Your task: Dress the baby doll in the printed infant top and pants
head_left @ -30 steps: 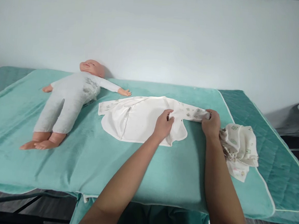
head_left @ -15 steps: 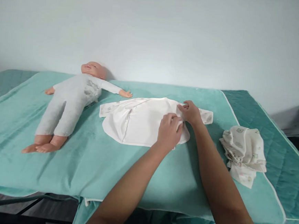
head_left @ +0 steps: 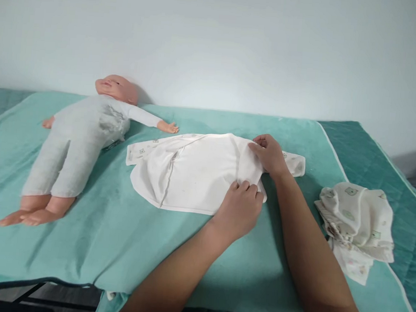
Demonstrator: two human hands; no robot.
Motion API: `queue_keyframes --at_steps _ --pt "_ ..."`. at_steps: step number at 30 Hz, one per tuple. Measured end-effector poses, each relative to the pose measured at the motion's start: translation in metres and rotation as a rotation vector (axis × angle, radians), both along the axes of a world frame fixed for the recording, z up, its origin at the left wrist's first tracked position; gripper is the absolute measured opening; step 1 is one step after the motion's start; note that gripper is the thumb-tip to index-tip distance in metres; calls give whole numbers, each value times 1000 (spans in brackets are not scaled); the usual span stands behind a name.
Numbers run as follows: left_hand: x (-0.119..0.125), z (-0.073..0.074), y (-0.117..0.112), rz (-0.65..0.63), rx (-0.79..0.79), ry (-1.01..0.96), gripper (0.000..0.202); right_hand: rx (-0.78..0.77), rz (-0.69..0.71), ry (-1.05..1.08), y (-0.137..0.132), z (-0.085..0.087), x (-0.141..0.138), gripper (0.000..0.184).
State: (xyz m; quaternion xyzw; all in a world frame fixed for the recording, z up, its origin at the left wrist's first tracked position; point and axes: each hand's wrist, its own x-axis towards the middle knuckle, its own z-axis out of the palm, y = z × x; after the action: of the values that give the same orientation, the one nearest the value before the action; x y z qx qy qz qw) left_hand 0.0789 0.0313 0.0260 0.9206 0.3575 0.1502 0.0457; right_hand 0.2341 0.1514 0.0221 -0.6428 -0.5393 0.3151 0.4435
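A white baby shirt [head_left: 192,171] with small green prints lies spread flat on the teal blanket [head_left: 121,245]. My left hand [head_left: 239,209] rests on the shirt's lower right edge, fingers curled and pinching the fabric. My right hand [head_left: 269,153] grips the cloth near the shirt's right armpit, just left of its right sleeve [head_left: 295,164]. A baby doll [head_left: 75,141] in a grey suit lies on its back to the left of the shirt, one arm reaching toward the shirt's left sleeve.
A crumpled printed garment [head_left: 357,223] sits on the blanket to the right of my right forearm. A darker quilted teal cover [head_left: 360,148] lies at the far right. A pale wall stands behind the bed. The bed's front edge runs below my arms.
My right hand moved left from the sleeve's end to the shirt's body. My left hand slid down to the lower right hem. The view shifted closer.
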Motion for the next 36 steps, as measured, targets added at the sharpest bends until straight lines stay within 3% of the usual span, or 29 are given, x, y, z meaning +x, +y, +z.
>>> queue_keyframes --at_steps 5,12,15,17,20,23,26,28,30,32,36 --pt "10 2 -5 -30 -72 -203 28 130 -20 -41 1 1 7 28" --pt "16 -6 -9 -341 -372 -302 28 271 -80 -286 -15 33 36 25" --pt "12 -3 -7 -442 -531 -355 26 276 77 -408 -25 35 20 35" --pt "7 2 -5 -458 -630 -401 23 265 244 -549 -29 25 0 48" --pt "-8 7 3 -259 -607 -554 22 145 378 -783 -31 -1 -25 69" --pt "-36 4 19 67 -264 -724 24 52 375 -934 -33 -22 -33 72" --pt "-77 -1 40 284 58 -672 27 83 363 -983 -35 -29 -30 69" --pt "-105 -3 55 397 125 -528 30 104 340 -992 -36 -30 -28 65" --pt "-130 -4 69 461 105 -358 36 121 315 -997 -36 -29 -28 62" --pt "-148 -6 82 424 34 -163 45 130 290 -1003 -36 -30 -31 61" --pt "-164 -17 103 390 -87 106 54 114 256 -1033 -40 -30 -37 60"
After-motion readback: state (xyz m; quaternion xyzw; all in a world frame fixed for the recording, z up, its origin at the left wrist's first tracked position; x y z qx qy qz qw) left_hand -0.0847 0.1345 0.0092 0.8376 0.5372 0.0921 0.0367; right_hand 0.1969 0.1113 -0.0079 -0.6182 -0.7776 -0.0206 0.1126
